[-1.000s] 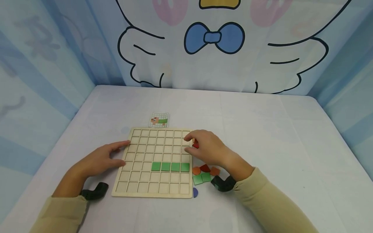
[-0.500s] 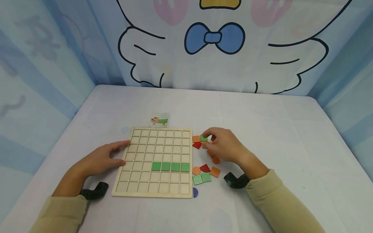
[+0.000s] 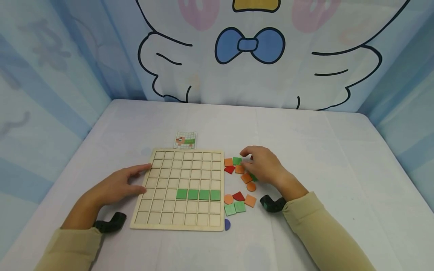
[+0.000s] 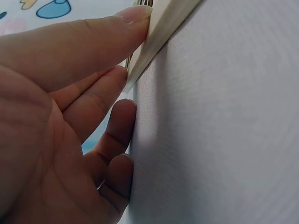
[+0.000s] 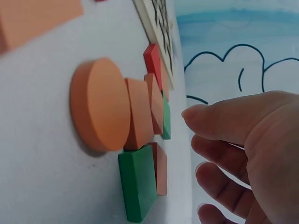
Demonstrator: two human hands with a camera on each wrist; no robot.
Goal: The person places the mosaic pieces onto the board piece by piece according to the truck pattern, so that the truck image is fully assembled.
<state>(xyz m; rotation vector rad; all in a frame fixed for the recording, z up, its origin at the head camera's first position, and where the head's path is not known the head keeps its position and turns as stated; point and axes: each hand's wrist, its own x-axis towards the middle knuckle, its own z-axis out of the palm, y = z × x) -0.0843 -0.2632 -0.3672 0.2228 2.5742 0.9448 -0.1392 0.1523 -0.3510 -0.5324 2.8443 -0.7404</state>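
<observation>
A wooden grid board [image 3: 159, 205] lies on the table with a row of green square tiles [image 3: 192, 194] in its cells. My left hand [image 3: 112, 186] touches the board's left edge with the thumb and fingers. In the left wrist view the thumb [image 4: 107, 37] lies against the edge of the board [image 4: 161, 35]. My right hand [image 3: 264, 165] hovers just right of a green tile [image 3: 237, 161], its fingers loosely bent and holding nothing. Below it in the right wrist view are an orange disc [image 5: 105, 105], several orange tiles [image 5: 139, 112] and a green tile [image 5: 140, 184].
A small printed pattern card [image 3: 185, 140] lies behind the board. Nearer the front are a second group of pieces, with a red piece [image 3: 239, 196], an orange tile [image 3: 250, 200] and light green tiles [image 3: 235, 208], and a blue half-disc [image 3: 227, 224]. A printed curtain [image 3: 249, 82] hangs behind.
My right hand has moved from the board's right edge rightward over the loose pieces, uncovering several of them. The left hand has stayed at the board's left edge.
</observation>
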